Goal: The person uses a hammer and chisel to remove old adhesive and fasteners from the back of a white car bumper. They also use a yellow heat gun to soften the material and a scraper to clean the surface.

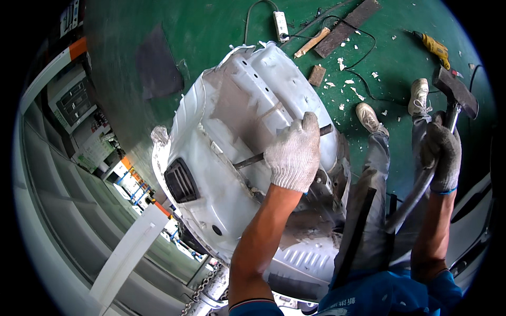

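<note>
My left hand [293, 154], in a white knitted glove, is closed around a dark metal bar [249, 161]. The bar's far-left end meets the pale car body section [211, 174], along a seam in the sheet metal; its other end sticks out past my fist to the right. In my gloved right hand [441, 152] is a sledgehammer [456, 92], gripped on the handle just below its dark head. The hammer is raised at the right, apart from the bar, and its handle runs down toward my legs.
On the green floor lie a yellow power drill [433, 48], a white power strip [281, 26] with a black cord, a dark plank [348, 27], a small wooden block [317, 76] and scattered white scraps. A chain [203, 289] hangs near the lower left. My shoes [372, 118] stand right of the car section.
</note>
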A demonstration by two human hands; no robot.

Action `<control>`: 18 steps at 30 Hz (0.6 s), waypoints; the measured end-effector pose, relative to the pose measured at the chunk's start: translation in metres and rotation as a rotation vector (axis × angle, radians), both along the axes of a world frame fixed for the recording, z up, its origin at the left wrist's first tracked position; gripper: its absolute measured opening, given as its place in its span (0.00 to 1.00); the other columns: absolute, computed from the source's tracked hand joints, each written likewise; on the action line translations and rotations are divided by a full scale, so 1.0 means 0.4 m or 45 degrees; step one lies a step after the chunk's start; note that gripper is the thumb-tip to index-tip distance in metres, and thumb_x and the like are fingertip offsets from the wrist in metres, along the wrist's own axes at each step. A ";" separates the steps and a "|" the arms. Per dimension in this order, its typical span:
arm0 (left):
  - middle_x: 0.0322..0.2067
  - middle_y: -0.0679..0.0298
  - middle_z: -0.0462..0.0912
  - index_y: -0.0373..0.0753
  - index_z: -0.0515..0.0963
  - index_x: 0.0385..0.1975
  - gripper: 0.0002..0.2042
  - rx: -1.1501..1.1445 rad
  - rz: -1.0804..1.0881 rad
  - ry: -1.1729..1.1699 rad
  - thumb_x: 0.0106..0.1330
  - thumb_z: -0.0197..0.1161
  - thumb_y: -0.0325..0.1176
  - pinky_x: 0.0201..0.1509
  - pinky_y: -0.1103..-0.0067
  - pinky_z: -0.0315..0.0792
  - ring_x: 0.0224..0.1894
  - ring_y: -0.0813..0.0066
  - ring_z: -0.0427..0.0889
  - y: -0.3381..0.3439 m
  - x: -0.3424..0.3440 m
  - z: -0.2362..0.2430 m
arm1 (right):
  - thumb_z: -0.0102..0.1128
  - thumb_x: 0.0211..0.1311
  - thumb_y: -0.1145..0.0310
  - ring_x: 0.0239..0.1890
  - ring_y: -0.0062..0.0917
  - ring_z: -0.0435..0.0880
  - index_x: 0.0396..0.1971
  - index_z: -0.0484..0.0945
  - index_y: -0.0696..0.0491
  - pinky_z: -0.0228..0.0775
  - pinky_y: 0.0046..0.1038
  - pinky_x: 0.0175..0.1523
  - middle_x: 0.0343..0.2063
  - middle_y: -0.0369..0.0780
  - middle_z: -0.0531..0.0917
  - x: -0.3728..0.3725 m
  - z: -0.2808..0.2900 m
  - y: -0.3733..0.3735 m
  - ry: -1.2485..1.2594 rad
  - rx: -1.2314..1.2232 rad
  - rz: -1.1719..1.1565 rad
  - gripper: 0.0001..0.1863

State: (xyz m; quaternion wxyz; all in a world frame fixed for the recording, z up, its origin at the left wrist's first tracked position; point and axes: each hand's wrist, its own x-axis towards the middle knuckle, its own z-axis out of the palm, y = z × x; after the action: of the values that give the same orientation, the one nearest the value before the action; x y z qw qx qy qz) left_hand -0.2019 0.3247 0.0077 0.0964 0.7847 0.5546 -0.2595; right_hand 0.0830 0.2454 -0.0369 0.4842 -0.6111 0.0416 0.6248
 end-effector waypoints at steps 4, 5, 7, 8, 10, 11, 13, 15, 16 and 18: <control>0.28 0.61 0.84 0.44 0.75 0.39 0.09 0.059 -0.065 -0.074 0.62 0.66 0.36 0.28 0.63 0.81 0.30 0.58 0.88 0.018 0.004 0.008 | 0.66 0.56 0.73 0.18 0.20 0.80 0.38 0.76 0.59 0.74 0.24 0.20 0.21 0.37 0.79 -0.203 0.064 0.042 0.439 -0.181 1.024 0.12; 0.28 0.60 0.84 0.45 0.76 0.39 0.09 0.036 -0.003 -0.112 0.62 0.66 0.36 0.29 0.61 0.80 0.29 0.54 0.87 0.028 0.004 0.023 | 0.69 0.55 0.73 0.18 0.20 0.79 0.38 0.76 0.58 0.74 0.23 0.19 0.21 0.37 0.80 -0.237 0.044 0.030 0.457 -0.095 1.228 0.13; 0.31 0.60 0.85 0.47 0.78 0.40 0.10 0.126 0.074 -0.215 0.59 0.68 0.32 0.34 0.61 0.81 0.33 0.55 0.87 0.048 -0.007 0.024 | 0.69 0.56 0.75 0.15 0.21 0.78 0.41 0.75 0.64 0.74 0.25 0.19 0.21 0.38 0.80 -0.251 0.039 0.006 0.686 -0.023 1.313 0.15; 0.33 0.61 0.86 0.48 0.79 0.40 0.11 0.138 0.131 -0.267 0.57 0.68 0.31 0.37 0.60 0.81 0.35 0.55 0.88 0.038 -0.019 0.023 | 0.69 0.56 0.74 0.15 0.21 0.78 0.40 0.75 0.64 0.73 0.24 0.19 0.21 0.38 0.80 -0.252 0.050 -0.012 0.730 -0.062 1.320 0.15; 0.33 0.60 0.86 0.47 0.79 0.41 0.11 -0.009 0.144 -0.070 0.59 0.69 0.32 0.37 0.60 0.81 0.35 0.55 0.88 0.031 -0.009 0.026 | 0.69 0.55 0.74 0.16 0.20 0.78 0.39 0.76 0.63 0.73 0.23 0.19 0.21 0.37 0.79 -0.226 0.041 -0.055 0.758 -0.152 1.223 0.14; 0.33 0.60 0.86 0.47 0.78 0.41 0.11 -0.049 0.137 -0.011 0.59 0.69 0.32 0.37 0.60 0.81 0.35 0.55 0.88 0.024 -0.001 0.025 | 0.70 0.54 0.75 0.16 0.20 0.78 0.38 0.76 0.61 0.72 0.23 0.18 0.21 0.37 0.79 -0.201 0.049 -0.055 0.639 -0.160 1.162 0.14; 0.31 0.59 0.85 0.45 0.77 0.42 0.11 -0.118 0.145 0.066 0.62 0.68 0.35 0.35 0.59 0.81 0.33 0.54 0.88 0.010 0.011 0.022 | 0.69 0.53 0.76 0.15 0.19 0.77 0.35 0.76 0.59 0.71 0.22 0.17 0.21 0.36 0.78 -0.143 0.017 -0.056 0.524 -0.296 1.113 0.12; 0.29 0.61 0.85 0.45 0.76 0.39 0.08 -0.038 0.088 -0.008 0.63 0.65 0.35 0.31 0.63 0.82 0.31 0.59 0.89 -0.003 0.008 0.004 | 0.68 0.52 0.78 0.14 0.19 0.75 0.34 0.75 0.58 0.69 0.22 0.15 0.19 0.36 0.76 -0.100 -0.004 -0.049 0.398 -0.361 0.928 0.11; 0.28 0.62 0.84 0.45 0.76 0.38 0.07 0.006 0.060 -0.042 0.64 0.64 0.35 0.29 0.65 0.82 0.30 0.61 0.90 -0.002 0.003 -0.003 | 0.67 0.52 0.78 0.13 0.19 0.74 0.33 0.75 0.58 0.68 0.22 0.14 0.18 0.35 0.75 -0.081 -0.018 -0.050 0.361 -0.393 0.798 0.11; 0.28 0.61 0.85 0.44 0.76 0.38 0.07 0.005 0.057 -0.040 0.64 0.63 0.35 0.30 0.67 0.83 0.29 0.61 0.90 0.023 0.000 -0.002 | 0.64 0.52 0.78 0.11 0.21 0.73 0.34 0.74 0.58 0.67 0.22 0.13 0.18 0.36 0.74 -0.041 -0.061 -0.061 0.328 -0.335 0.693 0.11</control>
State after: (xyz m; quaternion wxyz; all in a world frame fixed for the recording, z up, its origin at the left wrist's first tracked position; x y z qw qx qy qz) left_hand -0.2018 0.3340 0.0069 0.1095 0.7762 0.5710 -0.2440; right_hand 0.0667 0.2210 -0.0614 0.2070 -0.5730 0.0180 0.7928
